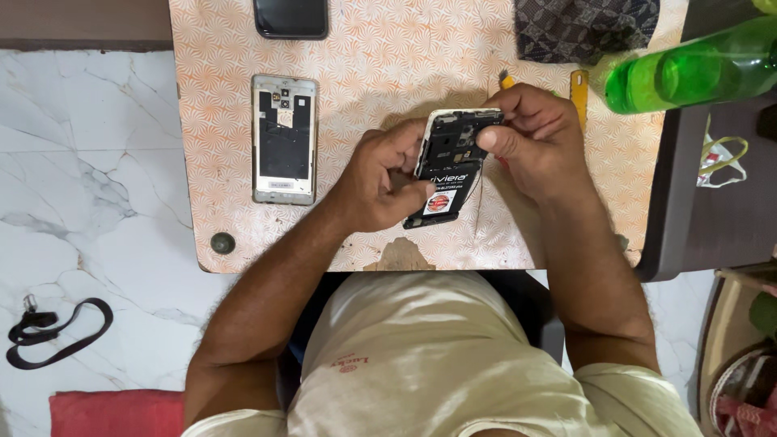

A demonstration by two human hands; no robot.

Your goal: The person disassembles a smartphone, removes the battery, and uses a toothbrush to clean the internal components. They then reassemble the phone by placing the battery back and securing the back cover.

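Observation:
My left hand (376, 182) grips the lower side of an opened smartphone (447, 162) whose back is off, showing a black battery with a label. My right hand (530, 137) pinches the phone's top end, thumb and fingers pressing on the upper board area. The phone is held tilted just above the small patterned table (372, 48). A silver phone back frame (283, 139) lies flat on the table to the left of my left hand. A yellow-handled tool (507, 81) pokes out from behind my right hand.
Another black phone (291, 18) lies at the table's far edge. A dark patterned cloth (583, 28) and a green plastic bottle (688, 73) sit at the right. A yellow strip-like tool (579, 93) lies beside my right hand. A black strap (57, 332) lies on the marble floor.

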